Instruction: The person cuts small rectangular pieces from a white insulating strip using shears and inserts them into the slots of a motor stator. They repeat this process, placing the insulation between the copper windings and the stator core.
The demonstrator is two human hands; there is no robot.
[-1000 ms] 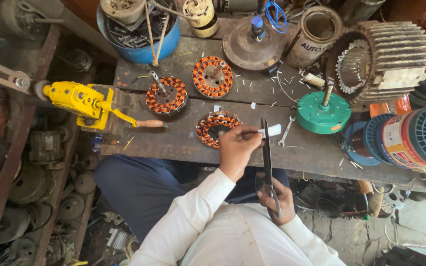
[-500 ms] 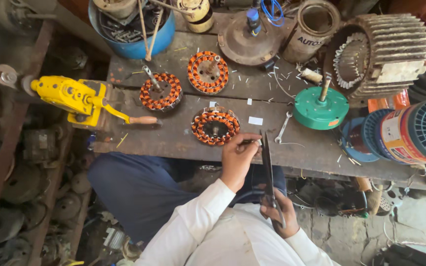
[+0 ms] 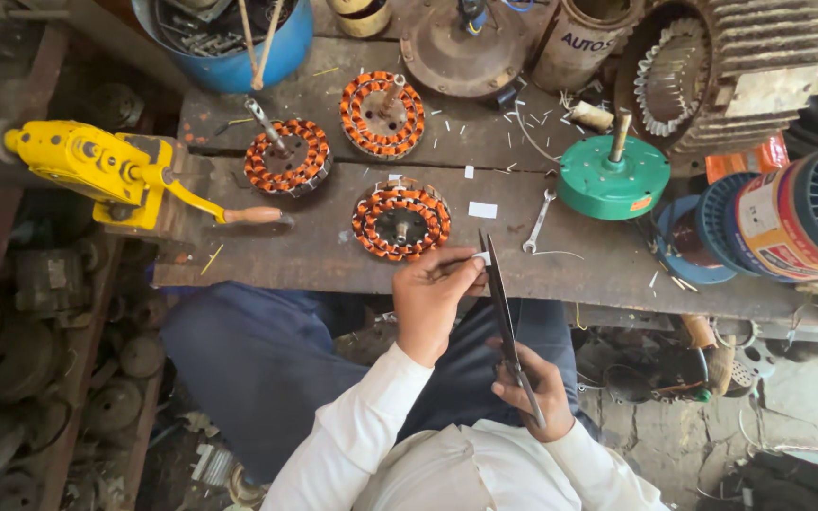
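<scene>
My right hand (image 3: 534, 390) grips the handles of long dark scissors (image 3: 502, 303), blades pointing away from me toward the bench. My left hand (image 3: 435, 293) pinches a small white paper strip (image 3: 481, 257) right at the scissor blades. Just beyond my left hand a copper-wound stator (image 3: 400, 220) lies on the wooden bench (image 3: 314, 251). Two more copper-wound stators sit farther back, one (image 3: 286, 158) on the left and one (image 3: 382, 114) in the middle.
A yellow hand-crank winder (image 3: 97, 170) is clamped at the bench's left end. A green round motor part (image 3: 613, 176), a small spanner (image 3: 536, 222), a white paper piece (image 3: 482, 209), wire spools (image 3: 788, 213), a finned motor housing (image 3: 731, 66) and a blue tub (image 3: 229, 38) crowd the bench.
The view has shifted slightly. My left hand has drawn back from the near stator toward the scissor blades with the white strip; my right hand keeps holding the scissors.
</scene>
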